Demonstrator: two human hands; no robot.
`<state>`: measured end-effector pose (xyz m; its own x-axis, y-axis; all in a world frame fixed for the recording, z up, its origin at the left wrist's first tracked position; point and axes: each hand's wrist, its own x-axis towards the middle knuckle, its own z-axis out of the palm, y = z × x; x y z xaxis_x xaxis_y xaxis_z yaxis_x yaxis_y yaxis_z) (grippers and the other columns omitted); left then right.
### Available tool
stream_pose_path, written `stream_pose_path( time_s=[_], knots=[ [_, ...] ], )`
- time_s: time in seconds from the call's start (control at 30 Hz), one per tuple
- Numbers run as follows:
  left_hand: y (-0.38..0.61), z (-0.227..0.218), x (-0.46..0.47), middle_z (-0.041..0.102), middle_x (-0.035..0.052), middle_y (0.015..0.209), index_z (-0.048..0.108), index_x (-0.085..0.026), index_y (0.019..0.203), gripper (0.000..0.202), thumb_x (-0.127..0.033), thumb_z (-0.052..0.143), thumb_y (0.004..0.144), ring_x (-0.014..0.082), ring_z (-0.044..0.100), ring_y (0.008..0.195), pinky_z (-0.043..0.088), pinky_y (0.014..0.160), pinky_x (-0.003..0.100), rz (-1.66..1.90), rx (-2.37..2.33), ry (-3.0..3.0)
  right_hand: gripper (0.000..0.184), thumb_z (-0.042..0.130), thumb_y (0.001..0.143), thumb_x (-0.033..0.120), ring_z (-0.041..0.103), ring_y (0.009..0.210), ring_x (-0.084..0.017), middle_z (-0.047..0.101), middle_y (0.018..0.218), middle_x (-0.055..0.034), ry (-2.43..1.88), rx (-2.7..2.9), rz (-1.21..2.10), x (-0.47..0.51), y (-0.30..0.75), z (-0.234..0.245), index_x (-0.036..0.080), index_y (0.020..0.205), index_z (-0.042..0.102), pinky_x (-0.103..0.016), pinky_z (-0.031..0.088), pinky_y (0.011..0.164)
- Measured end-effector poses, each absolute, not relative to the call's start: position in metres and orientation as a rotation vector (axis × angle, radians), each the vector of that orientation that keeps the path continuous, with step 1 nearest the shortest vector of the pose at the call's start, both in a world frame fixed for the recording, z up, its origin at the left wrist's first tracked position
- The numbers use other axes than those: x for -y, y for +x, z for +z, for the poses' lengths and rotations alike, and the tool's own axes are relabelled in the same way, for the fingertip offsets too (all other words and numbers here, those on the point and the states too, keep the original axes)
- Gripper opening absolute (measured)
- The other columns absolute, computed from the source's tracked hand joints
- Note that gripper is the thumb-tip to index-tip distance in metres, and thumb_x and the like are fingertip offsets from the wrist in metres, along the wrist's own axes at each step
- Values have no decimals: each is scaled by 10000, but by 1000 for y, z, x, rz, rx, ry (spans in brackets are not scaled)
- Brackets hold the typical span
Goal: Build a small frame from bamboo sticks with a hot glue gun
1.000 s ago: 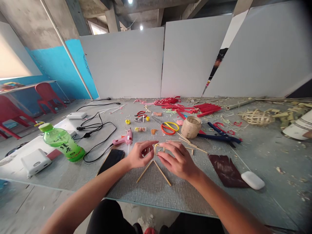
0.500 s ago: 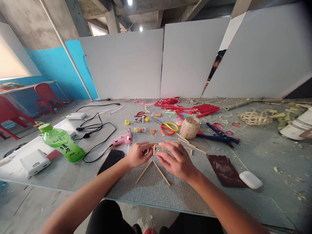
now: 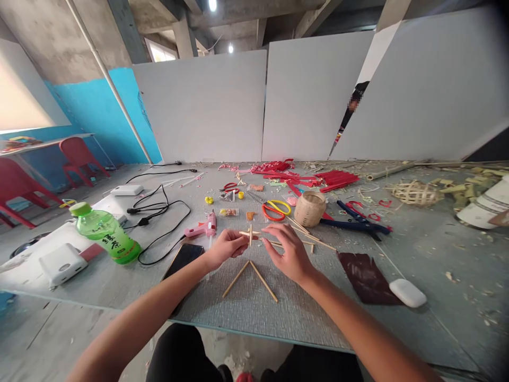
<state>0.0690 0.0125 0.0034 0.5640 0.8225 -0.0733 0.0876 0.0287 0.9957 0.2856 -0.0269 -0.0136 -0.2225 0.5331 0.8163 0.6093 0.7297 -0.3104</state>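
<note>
My left hand (image 3: 226,250) pinches a small frame of short bamboo sticks (image 3: 251,235) between thumb and fingers, above the table. One stick stands upright in it, with others running crosswise. Just to its right is my right hand (image 3: 291,253), thumb and fingers curved and apart at the stick ends; whether a fingertip touches them is hard to tell. Below both hands, two thin sticks (image 3: 263,280) lie on the table, meeting in an upside-down V. More loose sticks (image 3: 324,244) are behind my right hand.
Left of my hands are a pink glue gun (image 3: 202,228), a dark phone (image 3: 185,260) and a green bottle (image 3: 109,236). Scissors (image 3: 275,209), a bamboo cup (image 3: 310,208) and blue-handled cutters (image 3: 360,223) lie beyond. Brown sandpaper (image 3: 368,278) and a white case (image 3: 407,293) are at right.
The stick frame has turned, so one stick now stands upright toward me. My right hand's fingers have drawn slightly rightward from it, while my left hand keeps its grip.
</note>
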Motion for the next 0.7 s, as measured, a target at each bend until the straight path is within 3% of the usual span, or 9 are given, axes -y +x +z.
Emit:
stream_pose_path(
  time_s=[0.27,0.7],
  knots=[
    [69,-3,-13,426,-68,547,773,-58,1031,612,-625,720,807,38,268,454,152,443,223,644,-803,1386,237,657,972,137,678,995,-234,729,1044,-55,-822,1850,-25,29,281,-15,251,1179,653,-439,557,891],
    [66,5,-12,402,-78,557,751,-80,1035,637,-680,714,824,49,270,488,163,470,228,638,-832,1365,221,653,953,83,690,930,-236,731,980,-65,-874,1789,-47,25,287,-16,235,1112,673,-429,576,827]
  ],
)
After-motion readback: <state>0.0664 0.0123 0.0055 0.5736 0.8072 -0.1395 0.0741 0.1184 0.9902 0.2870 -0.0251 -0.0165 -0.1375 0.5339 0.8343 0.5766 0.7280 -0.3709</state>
